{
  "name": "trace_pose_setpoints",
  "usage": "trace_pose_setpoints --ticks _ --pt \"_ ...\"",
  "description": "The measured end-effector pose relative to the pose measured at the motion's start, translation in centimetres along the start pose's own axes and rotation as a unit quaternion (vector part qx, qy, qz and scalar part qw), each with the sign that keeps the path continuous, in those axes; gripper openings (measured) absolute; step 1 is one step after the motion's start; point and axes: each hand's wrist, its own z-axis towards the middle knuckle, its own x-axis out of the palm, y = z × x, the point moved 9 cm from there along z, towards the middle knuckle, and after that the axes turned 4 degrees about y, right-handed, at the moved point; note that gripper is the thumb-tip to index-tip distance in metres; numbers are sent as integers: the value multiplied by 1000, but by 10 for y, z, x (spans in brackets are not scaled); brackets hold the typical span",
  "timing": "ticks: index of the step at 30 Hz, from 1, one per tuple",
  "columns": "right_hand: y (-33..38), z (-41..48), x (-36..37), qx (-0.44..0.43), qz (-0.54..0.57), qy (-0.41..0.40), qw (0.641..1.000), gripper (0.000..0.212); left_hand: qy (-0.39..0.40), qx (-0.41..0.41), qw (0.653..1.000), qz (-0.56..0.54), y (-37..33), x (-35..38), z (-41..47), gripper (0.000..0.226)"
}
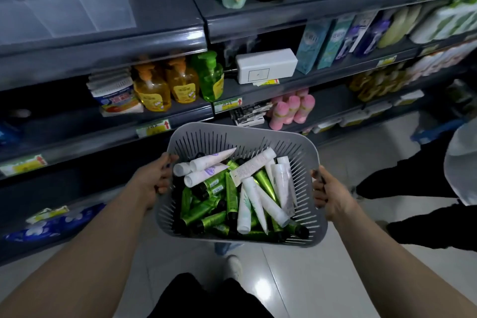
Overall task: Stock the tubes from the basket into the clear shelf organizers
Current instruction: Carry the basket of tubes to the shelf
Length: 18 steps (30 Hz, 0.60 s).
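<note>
Two hands grip grey slotted basket (pixel 304 152) at frame centre: left hand (pixel 154 178), right hand (pixel 329 193); green and white tubes (pixel 240 193) inside; clear shelf organizers (pixel 64 0) upper left.

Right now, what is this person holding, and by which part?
The grey basket, held by its two side rims: the left hand grips the left rim, the right hand the right rim. The tubes lie loose inside.

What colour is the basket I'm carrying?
Light grey with slotted sides, the basket shows best in the head view.
</note>
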Motion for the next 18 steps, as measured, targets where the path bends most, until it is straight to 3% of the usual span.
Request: trace_pose_setpoints --ticks 18 --pt "-3 36 -21 0 67 -110 992 35 35 -40 993 104 -41 56 93 33"
